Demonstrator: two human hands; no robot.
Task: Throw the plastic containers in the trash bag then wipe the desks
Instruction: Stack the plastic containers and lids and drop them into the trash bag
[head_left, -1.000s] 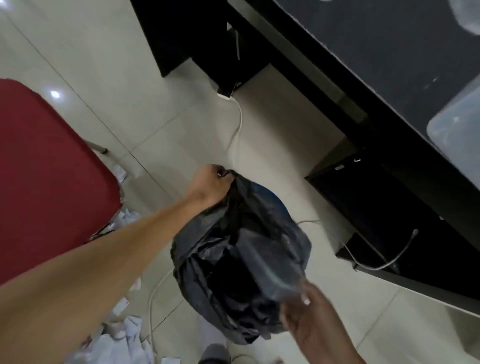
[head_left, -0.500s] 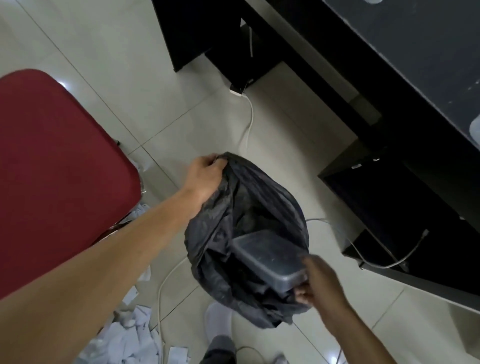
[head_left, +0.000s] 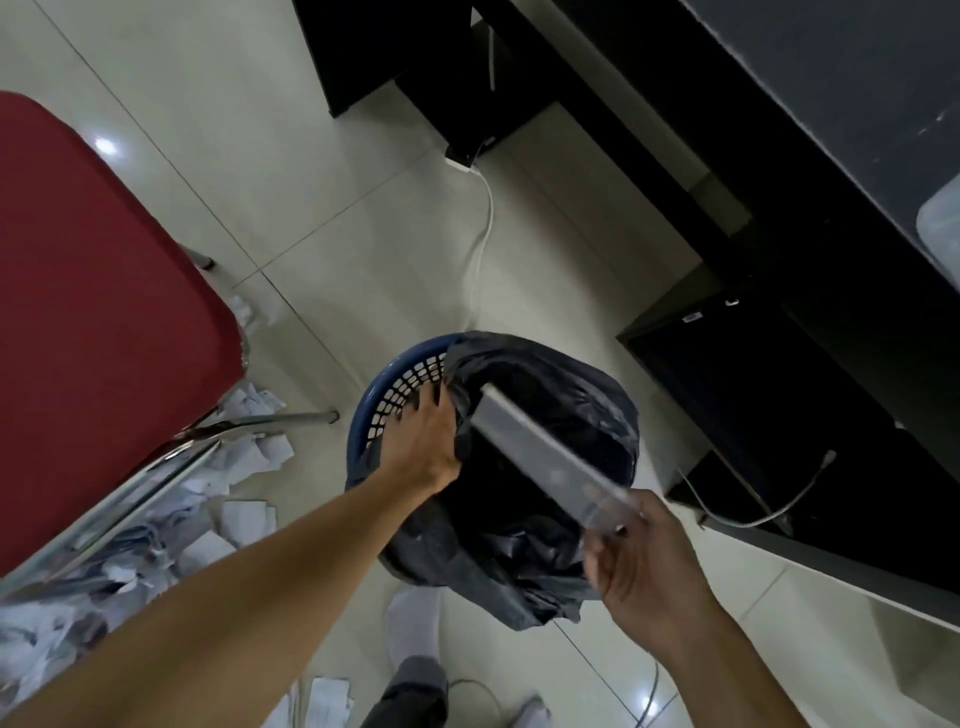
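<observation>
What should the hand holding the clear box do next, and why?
Probably tip it down and let go. The right hand pinches the plastic container by its near edge, slanted over the open trash bag, while the left hand holds the bag's rim at the blue basket. It should fall inside.

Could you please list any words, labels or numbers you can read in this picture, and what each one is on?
None can be read.
The small white sticker on the black cabinet is too small.
Any print on the paper scraps is blurred.
</observation>
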